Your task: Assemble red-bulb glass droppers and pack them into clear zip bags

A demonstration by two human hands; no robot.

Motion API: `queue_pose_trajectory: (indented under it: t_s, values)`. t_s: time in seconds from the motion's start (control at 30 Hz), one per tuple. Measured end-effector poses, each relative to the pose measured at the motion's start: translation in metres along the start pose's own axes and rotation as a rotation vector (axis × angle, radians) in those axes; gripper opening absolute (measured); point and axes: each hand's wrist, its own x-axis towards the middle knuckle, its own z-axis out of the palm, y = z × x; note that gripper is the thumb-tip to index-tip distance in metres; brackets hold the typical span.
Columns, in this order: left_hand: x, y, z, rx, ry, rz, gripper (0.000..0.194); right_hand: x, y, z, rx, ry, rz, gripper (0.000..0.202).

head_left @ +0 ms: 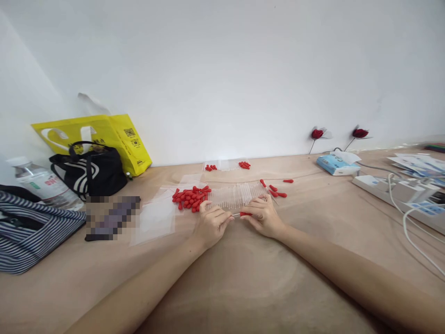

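Note:
Near the middle of the table, my left hand [212,225] pinches a thin clear glass dropper tube [236,215]. The tube's right end meets a red rubber dropper bulb [245,214], which my right hand [264,217] grips between thumb and fingers. How far the tube sits inside the bulb, I cannot tell. Just beyond my hands lies a row of clear tubes [225,196]. A heap of red bulbs [189,198] rests left of that row, partly on clear plastic bags [156,218]. Several loose red bulbs [273,188] lie to its right.
Farther back, a clear bag [227,164] has red bulbs at both ends. On the left stand a yellow bag [130,144], a black bag [104,171], a bottle [41,181] and a striped pouch [38,232]. Tissues [333,164] and a power strip [378,190] with cables are on the right.

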Motion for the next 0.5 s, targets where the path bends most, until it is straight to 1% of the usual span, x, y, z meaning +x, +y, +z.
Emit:
queue_pose_trajectory:
  t_s: [0.2,0.27,0.37,0.5]
  values:
    - [0.0001,0.0008,0.0019,0.004,0.005,-0.004,0.020,0.0003,-0.0021,0.0024,0.004,0.018,0.014,0.017]
    - [0.0004,0.0013,0.0015,0.005,0.015,-0.003,0.019,0.0002,-0.0010,0.0033,0.025,0.031,0.047,0.016]
    - [0.0012,0.0019,0.0004,0.006,0.039,-0.016,0.019,0.0001,0.0015,0.0039,0.139,0.041,0.171,0.015]
    - [0.0019,0.0021,0.0001,0.001,0.067,-0.051,0.019,0.0004,0.0009,0.0065,0.491,0.090,0.397,0.027]
